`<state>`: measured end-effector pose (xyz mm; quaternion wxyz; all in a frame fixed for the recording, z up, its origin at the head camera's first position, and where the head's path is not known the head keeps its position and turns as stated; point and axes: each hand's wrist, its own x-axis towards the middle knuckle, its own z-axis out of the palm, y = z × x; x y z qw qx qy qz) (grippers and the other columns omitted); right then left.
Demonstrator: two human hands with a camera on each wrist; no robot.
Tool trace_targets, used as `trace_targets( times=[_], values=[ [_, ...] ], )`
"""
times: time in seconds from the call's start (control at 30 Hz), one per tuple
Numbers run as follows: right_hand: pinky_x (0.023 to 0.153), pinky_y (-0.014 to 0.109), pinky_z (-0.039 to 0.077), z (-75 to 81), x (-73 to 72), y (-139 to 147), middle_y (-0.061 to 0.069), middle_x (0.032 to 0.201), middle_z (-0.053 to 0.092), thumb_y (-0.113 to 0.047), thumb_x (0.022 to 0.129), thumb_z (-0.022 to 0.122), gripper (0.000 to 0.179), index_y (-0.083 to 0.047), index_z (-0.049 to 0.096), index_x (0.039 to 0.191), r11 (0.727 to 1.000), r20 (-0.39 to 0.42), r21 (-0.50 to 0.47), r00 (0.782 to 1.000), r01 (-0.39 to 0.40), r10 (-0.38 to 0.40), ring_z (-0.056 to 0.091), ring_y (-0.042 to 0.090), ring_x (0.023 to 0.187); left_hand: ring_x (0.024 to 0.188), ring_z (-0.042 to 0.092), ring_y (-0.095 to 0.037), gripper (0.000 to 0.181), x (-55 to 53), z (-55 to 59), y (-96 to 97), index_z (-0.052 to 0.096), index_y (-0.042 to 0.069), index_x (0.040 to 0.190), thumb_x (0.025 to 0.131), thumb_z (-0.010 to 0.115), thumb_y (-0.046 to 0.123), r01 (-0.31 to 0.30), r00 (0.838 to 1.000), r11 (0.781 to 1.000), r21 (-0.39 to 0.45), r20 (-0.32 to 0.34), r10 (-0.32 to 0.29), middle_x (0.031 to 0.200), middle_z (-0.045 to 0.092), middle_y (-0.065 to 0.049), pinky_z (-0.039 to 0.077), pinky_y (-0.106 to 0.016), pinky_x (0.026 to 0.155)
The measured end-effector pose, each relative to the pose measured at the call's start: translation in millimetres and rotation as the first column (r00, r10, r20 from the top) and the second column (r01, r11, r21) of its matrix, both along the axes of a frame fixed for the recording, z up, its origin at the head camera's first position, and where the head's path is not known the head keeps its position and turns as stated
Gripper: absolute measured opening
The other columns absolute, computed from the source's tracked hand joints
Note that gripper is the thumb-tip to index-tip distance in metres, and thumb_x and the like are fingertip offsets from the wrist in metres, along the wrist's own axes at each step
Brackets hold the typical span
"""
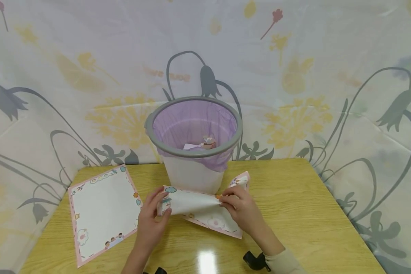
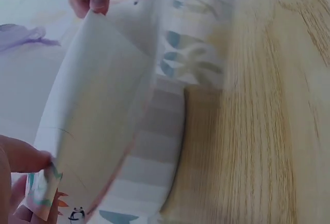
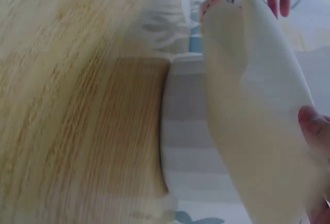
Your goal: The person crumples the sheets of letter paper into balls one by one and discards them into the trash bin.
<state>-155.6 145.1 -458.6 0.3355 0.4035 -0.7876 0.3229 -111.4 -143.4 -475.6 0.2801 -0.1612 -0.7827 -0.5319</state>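
Note:
A white sheet of paper (image 1: 188, 201) with a pink, cartoon-printed border is held bent over above the table, in front of a bin. At its left end, my left hand (image 1: 151, 220) pinches it between thumb and fingers. My right hand (image 1: 242, 209) pinches the folded edge farther right, fingertips together. Part of the sheet hangs below the fold, and one corner sticks up behind the right hand. Both wrist views show the curved paper (image 2: 98, 95) between the two hands, its plain side (image 3: 258, 116) toward the right wrist camera.
The white bin (image 1: 191, 171) has a grey rim and a purple liner (image 1: 181, 118); a crumpled wrapper (image 1: 209, 142) and a white piece (image 1: 190, 146) lie inside. Another bordered sheet (image 1: 106, 209) lies flat at left on the wooden table (image 1: 305, 213). A flower-patterned cloth (image 1: 123, 57) hangs behind.

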Motion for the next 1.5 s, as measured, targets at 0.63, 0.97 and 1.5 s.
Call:
trace_targets(
  times=[0.63,0.97,1.5],
  values=[
    [0.089,0.017,0.050,-7.5,6.3,-4,0.027,0.126,0.052,0.020,0.071,0.078,0.023,0.003,0.073,0.086,0.970,0.117,-0.238,0.993,0.044,-0.016,0.069,0.036,0.091,0.092,0.071,-0.023,0.022,-0.8,3.2,11.8,0.079,0.004,0.088,0.070,0.087,-0.004,0.049,0.992,0.993,-0.111,-0.107,-0.061,0.097,0.075,-0.003,0.053,-0.015,0.077],
    [0.080,0.035,0.055,2.1,18.1,-11,0.032,0.141,0.046,0.012,0.058,0.089,0.062,0.015,0.064,0.116,0.952,0.261,-0.285,0.965,0.111,-0.034,0.067,0.040,0.100,0.087,0.072,-0.027,0.025,-1.0,4.7,13.5,0.078,0.000,0.081,0.064,0.083,-0.018,0.217,0.951,0.976,0.001,-0.228,-0.211,0.086,0.074,-0.013,0.054,-0.024,0.086],
    [0.093,0.045,0.053,-5.9,14.6,-5,0.012,0.136,0.058,-0.022,0.060,0.096,0.062,-0.006,0.070,0.115,1.000,0.357,-0.008,0.934,-0.002,0.004,0.055,0.034,0.123,0.091,0.071,-0.027,0.026,-3.8,-1.3,24.1,0.076,-0.003,0.084,0.070,0.075,-0.024,0.430,0.892,0.900,0.072,-0.190,-0.410,0.090,0.073,-0.020,0.057,-0.025,0.079]
  ],
)
